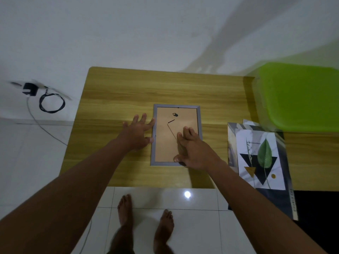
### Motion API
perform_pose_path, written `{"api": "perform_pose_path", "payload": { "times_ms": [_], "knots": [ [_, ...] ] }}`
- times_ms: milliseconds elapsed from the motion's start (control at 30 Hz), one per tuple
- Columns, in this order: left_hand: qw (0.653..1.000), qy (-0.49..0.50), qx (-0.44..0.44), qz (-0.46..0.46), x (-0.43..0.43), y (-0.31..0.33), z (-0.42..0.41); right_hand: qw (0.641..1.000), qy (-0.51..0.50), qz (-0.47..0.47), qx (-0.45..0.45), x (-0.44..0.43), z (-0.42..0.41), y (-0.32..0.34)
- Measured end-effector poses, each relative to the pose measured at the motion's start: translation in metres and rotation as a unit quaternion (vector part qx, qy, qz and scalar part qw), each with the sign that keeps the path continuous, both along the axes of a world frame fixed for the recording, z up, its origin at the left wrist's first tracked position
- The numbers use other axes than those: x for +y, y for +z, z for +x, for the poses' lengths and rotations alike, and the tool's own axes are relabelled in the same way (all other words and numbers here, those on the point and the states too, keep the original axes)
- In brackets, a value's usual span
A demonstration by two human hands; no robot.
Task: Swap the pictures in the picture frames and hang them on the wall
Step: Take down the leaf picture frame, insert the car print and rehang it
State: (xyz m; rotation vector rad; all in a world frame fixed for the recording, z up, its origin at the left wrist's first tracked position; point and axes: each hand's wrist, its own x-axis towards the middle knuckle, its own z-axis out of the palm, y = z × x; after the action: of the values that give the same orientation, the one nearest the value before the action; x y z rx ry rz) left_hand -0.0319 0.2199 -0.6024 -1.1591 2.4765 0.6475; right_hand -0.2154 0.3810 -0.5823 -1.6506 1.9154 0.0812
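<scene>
Head view: the picture frame (166,142) lies face down on the wooden table (128,88), its brown backing board (183,116) up, directly under the right hand (194,151) and touching the fingertips of the left hand (137,132). The left hand's fingers (149,123) are straight and spread, flat on the table, with the tips and thumb against the frame's left rail. The right hand's fingers (186,131) lie straight on the backing, and its thumb (177,158) sits at the bottom rail. Neither hand grips anything.

The frame looks light and stiff, likely to slide on the smooth tabletop, and its hidden front pane may be fragile. The thin backing would flex, so the 4 grey rails are the safer hold. A small black hanger (175,114) sits just beyond the right fingertips, and a fold-out stand leg runs beside them; whether the retaining tabs are open cannot be told.

Right of the right hand, well apart from the frame, a leaf print (260,158) rests on a stack of sheets overhanging the table edge, which could slip off. Beyond it is a green lid (300,96). Far left of the left fingers, a charger (30,89) and cable lie on the floor.
</scene>
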Motion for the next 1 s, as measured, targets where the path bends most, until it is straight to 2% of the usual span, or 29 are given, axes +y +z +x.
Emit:
{"api": "perform_pose_path", "payload": {
  "times_ms": [200, 300, 367, 567, 733, 1000],
  "knots": [
    [1.000, -0.002, -0.002, 0.002, -0.001, 0.000, 0.000, 1.000, -0.008, 0.012, -0.012, -0.003, -0.001, 0.002],
    [1.000, 0.000, 0.002, 0.008, -0.001, 0.000, 0.000, 0.999, -0.029, 0.003, -0.046, 0.002, -0.004, 0.005],
    [1.000, 0.004, 0.004, 0.008, -0.001, 0.000, 0.000, 0.996, -0.055, -0.022, -0.063, 0.001, -0.004, 0.011],
    [1.000, 0.005, 0.000, -0.007, 0.000, 0.001, 0.002, 0.978, -0.124, -0.168, 0.021, -0.026, 0.017, 0.007],
    [1.000, -0.002, 0.002, -0.006, -0.002, 0.000, 0.003, 0.972, -0.213, -0.086, 0.053, -0.050, 0.046, -0.014],
    [1.000, -0.006, 0.008, -0.008, -0.001, 0.000, 0.005, 0.965, -0.242, -0.072, 0.066, -0.057, 0.056, -0.013]
  ]
}}
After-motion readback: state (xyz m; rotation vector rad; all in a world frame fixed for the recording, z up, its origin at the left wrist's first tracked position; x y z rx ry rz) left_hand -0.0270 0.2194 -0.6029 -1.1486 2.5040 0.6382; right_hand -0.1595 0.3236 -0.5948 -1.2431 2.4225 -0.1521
